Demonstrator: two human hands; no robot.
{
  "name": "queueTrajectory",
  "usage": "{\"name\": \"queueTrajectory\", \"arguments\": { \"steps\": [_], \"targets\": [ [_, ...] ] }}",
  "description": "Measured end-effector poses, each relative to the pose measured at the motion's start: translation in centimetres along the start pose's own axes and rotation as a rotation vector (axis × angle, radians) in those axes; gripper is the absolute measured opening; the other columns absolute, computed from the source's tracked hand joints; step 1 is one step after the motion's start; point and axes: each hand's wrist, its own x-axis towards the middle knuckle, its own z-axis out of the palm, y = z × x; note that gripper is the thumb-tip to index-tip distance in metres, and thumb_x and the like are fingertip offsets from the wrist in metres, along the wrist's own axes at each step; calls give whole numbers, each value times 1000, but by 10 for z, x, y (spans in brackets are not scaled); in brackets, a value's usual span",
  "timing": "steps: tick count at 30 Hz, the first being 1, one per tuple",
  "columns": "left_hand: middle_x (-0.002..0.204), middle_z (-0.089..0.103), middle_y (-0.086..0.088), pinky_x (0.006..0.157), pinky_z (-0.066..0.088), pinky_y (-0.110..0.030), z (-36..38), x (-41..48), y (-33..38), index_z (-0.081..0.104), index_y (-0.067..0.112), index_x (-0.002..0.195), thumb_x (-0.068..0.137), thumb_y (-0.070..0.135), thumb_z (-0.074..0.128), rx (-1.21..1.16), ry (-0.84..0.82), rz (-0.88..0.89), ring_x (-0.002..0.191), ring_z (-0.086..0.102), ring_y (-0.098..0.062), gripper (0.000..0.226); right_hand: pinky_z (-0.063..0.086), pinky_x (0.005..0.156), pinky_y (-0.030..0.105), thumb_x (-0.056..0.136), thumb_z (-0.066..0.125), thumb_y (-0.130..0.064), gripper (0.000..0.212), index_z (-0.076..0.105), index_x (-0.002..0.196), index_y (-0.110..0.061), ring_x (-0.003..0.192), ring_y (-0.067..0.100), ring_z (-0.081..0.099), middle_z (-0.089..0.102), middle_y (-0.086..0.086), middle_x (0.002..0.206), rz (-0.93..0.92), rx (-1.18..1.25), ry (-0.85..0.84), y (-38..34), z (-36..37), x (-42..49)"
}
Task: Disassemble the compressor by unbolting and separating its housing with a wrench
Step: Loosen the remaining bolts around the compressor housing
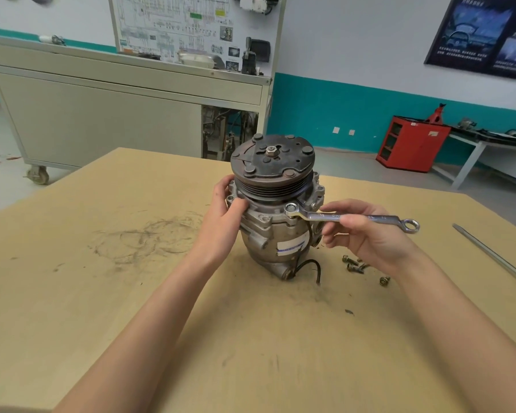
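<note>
The compressor [276, 222] stood upright on the table [131, 293]. The left hand [224, 222] gripped its left side. The right hand [367, 234] pinched the wrench [352, 218], whose ring end sat on a near bolt [290, 208]. Unbolting was in hand; the next move probably required a steady handle swing.

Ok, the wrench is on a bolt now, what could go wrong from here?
1. The compressor stands on its narrow end, steadied only by the left hand; a hard pull on the wrench could tip it.
2. The right hand holds the wrench mid-shank; if the ring slips off the bolt, knuckles may hit the compressor.
3. Loose bolts lie on the table by the right wrist and could get swept away.
</note>
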Motion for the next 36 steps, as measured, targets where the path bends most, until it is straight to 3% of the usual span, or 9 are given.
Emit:
{"name": "queueTrajectory", "arguments": {
  "steps": [4,7,10,13,17,21,25,31,36],
  "targets": [
    [126,44,18,85,38,-13,-1,1,-1,27,29,147,100,25,40,1,-6,-7,103,46,14,48,54,57,24,79,48,-3,32,77,85,-14,58,16,65,69,7,67,28,126,-8,3,0,10],
    [132,43,14,93,37,-22,-1,1,-2,27,29,147,100,25,40,-5,-10,-13,111,49,2,49,53,56,25,77,42,-5,37,77,86,-10,59,18,63,68,8,66,0,148,-22,-1,3,7],
    [132,45,13,95,39,-23,-1,1,-2,28,28,146,100,23,40,-6,-6,-4,114,49,-1,48,53,59,29,80,37,-5,42,76,94,-10,64,23,64,68,10,68,-192,12,44,-13,17,-7],
    [129,49,15,97,40,-26,-1,2,-3,30,28,145,99,23,41,-22,-5,-2,116,50,1,47,54,59,23,87,45,-12,32,73,101,-12,63,16,67,71,3,72,-489,-450,210,-18,49,-26],
    [125,51,18,97,42,-25,0,2,-4,32,27,143,83,37,44,-47,-5,10,114,51,3,63,44,40,24,96,49,-19,35,74,84,1,44,16,55,63,4,56,-1036,-1542,450,-5,90,-36],
    [122,50,24,95,42,-24,0,2,-4,33,29,141,78,40,43,-45,-3,12,112,51,7,65,35,37,23,93,53,-38,43,76,83,-3,41,14,51,56,0,51,-975,-1821,499,5,109,-36],
    [116,47,32,77,41,-6,-1,3,-6,33,30,141,86,35,44,-36,-8,23,94,50,25,57,35,38,22,90,48,-45,48,76,81,-6,42,12,52,55,-3,51,-850,-1936,551,14,123,-35],
    [117,49,27,76,40,-8,0,4,-9,32,30,142,99,23,42,-21,12,15,96,51,18,45,37,38,22,88,49,-47,50,75,79,-5,41,12,51,51,-3,50,-821,-1937,583,26,130,-27],
    [119,54,16,63,40,-1,1,3,-5,32,30,140,99,22,41,-15,15,2,87,55,15,43,38,41,23,90,51,-37,43,75,80,-2,42,14,51,53,-1,51,-878,-1932,579,34,125,-23]
  ]
}}
